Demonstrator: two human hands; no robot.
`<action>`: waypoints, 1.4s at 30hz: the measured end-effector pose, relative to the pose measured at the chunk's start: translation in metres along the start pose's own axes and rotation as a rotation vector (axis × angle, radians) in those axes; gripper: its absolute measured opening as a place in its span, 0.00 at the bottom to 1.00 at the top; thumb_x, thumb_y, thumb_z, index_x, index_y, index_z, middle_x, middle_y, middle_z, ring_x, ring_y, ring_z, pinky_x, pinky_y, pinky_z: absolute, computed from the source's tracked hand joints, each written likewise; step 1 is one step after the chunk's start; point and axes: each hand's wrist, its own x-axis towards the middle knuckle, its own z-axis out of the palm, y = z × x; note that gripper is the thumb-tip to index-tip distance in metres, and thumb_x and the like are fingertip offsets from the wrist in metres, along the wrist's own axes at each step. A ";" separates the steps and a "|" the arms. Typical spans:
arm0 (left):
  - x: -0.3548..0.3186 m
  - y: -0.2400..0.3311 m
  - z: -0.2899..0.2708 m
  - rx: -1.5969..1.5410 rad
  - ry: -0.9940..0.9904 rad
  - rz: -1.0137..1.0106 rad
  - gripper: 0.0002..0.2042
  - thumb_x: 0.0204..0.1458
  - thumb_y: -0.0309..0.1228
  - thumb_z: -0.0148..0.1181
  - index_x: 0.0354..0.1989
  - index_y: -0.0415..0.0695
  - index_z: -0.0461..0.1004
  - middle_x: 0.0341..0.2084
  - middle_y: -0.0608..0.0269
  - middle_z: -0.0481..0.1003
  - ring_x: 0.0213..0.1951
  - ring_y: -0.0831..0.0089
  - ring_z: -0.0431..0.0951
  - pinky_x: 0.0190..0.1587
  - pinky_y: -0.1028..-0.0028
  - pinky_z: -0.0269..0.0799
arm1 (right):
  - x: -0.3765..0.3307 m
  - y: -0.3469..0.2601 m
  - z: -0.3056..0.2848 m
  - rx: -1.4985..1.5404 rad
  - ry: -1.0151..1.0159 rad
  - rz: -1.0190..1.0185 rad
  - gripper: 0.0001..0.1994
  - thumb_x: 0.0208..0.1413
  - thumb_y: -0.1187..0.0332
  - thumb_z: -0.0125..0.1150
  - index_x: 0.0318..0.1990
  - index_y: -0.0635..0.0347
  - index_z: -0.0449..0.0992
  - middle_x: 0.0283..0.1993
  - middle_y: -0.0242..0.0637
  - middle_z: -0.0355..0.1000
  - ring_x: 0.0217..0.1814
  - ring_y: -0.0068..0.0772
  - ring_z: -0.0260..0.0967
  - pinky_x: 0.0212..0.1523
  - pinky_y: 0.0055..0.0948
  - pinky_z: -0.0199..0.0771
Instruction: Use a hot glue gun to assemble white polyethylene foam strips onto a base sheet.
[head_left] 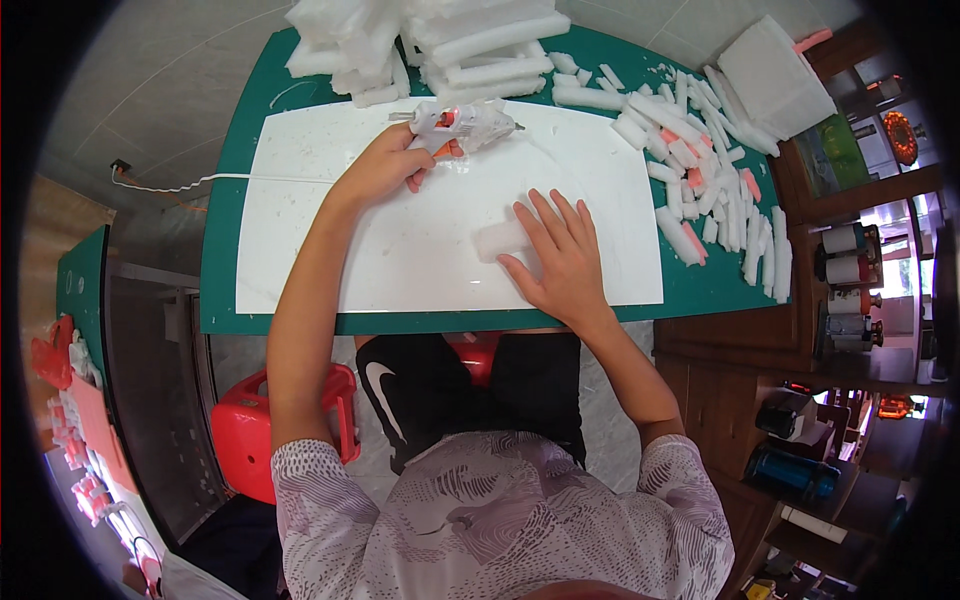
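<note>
My left hand is closed round the handle of a hot glue gun, whitish and see-through with an orange trigger. Its nozzle points right, above the far part of a glossy white board. My right hand lies palm down over the board with its fingers stretched and spread. A small white foam block lies flat by its thumb and index finger. The block's right end is partly hidden by that hand, so I cannot tell how firmly they touch.
White foam slabs are stacked at the table's far edge. Cut foam strips and pieces, some pink, are heaped at the right. A white cord runs left to the wall. Red stool at lower left; wooden shelves at right.
</note>
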 end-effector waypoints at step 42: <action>-0.008 0.014 0.009 -0.060 0.004 -0.012 0.20 0.44 0.23 0.51 0.49 0.34 0.71 0.22 0.62 0.71 0.21 0.75 0.69 0.28 0.75 0.66 | -0.006 0.005 0.004 0.043 0.068 0.001 0.29 0.53 0.53 0.63 0.59 0.61 0.69 0.63 0.49 0.64 0.69 0.54 0.56 0.69 0.56 0.47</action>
